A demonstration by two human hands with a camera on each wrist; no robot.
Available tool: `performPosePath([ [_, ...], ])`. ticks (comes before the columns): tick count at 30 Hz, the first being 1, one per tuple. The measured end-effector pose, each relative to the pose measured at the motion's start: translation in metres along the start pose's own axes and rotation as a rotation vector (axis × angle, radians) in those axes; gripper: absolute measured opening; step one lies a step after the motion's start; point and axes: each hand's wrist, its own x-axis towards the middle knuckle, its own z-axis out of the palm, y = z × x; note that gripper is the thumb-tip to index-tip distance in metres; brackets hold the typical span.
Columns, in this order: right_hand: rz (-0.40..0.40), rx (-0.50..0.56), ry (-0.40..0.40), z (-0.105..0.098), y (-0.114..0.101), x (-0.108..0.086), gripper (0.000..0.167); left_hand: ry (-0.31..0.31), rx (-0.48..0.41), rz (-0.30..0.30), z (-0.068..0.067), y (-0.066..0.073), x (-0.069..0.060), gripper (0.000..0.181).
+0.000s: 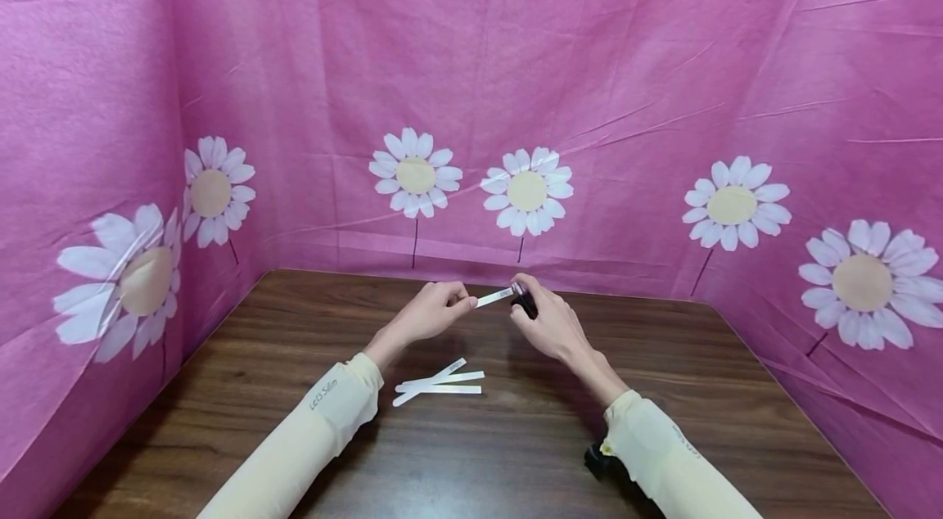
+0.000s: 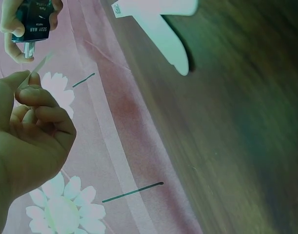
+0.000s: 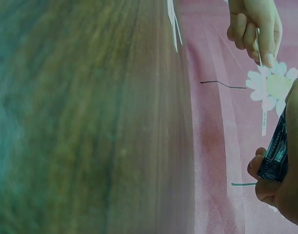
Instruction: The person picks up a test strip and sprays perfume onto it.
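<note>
Left hand [image 1: 430,313]: thumb and index finger pinching one white paper strip [image 1: 495,297] near its end; the other fingers curl in toward the palm. Strip sticks out to the right of that hand, free end toward the right hand [image 1: 554,326], dark print near the free end. Right hand: fingers wrapped round a dark glass bottle [image 2: 35,20], label reads SEXY MAN; one fingertip at the silver sprayer [image 2: 29,49]. Can't tell if the sprayer is pressed down. Strip tip and bottle overlap in the head view, but both wrist views show them near each other and apart. Both hands are raised over the far part of the wood-grain tabletop [image 1: 516,453], facing each other. Three loose strips [image 1: 449,390] lie on the tabletop on the near side of the left hand, slightly to its right, between the forearms; they cross toward their left ends, and one shows print at its far end. Black object [image 1: 595,462] is well back from the right hand on the near side, just beside the right sleeve [image 1: 663,453] and partly hidden by it; can't tell what it is. Beyond the hands: pink cloth [image 1: 471,52] with white daisies [image 1: 415,173].
</note>
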Motion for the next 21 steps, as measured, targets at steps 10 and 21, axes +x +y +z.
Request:
performPosePath([
  [10,0.001,0.005,0.006,0.0012,-0.0002,-0.0013,0.046,-0.002,-0.004,-0.022,0.0002,0.0008,-0.0009,0.022],
  [21,-0.001,0.004,-0.007,0.0002,-0.0015,-0.0012,0.045,0.004,-0.008,-0.015,0.0001,-0.0001,0.0005,0.021],
])
